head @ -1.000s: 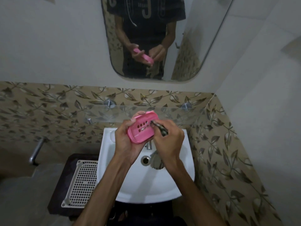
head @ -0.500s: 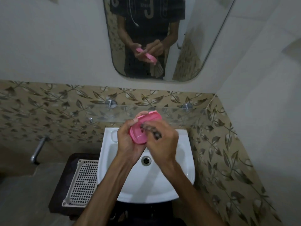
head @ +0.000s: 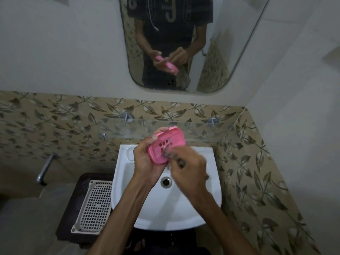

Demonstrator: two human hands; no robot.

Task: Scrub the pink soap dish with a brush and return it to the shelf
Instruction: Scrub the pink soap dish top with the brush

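Note:
My left hand (head: 145, 161) grips the pink soap dish (head: 166, 146) over the white sink (head: 165, 205), tilted so its slotted inside faces me. My right hand (head: 189, 168) holds a dark brush (head: 173, 157) with its head against the dish's inner face; the hand and brush are motion-blurred. The glass shelf (head: 198, 129) runs along the tiled wall just behind the dish.
A mirror (head: 174, 43) above shows the person holding the dish. A white perforated tray (head: 93, 205) lies on a dark stand left of the sink. A metal tap (head: 45, 168) sticks out of the wall at the left. The sink drain (head: 166, 181) sits below my hands.
My right hand has moved the brush back and forth over the inside of the dish. The dish has stayed in my left hand above the sink.

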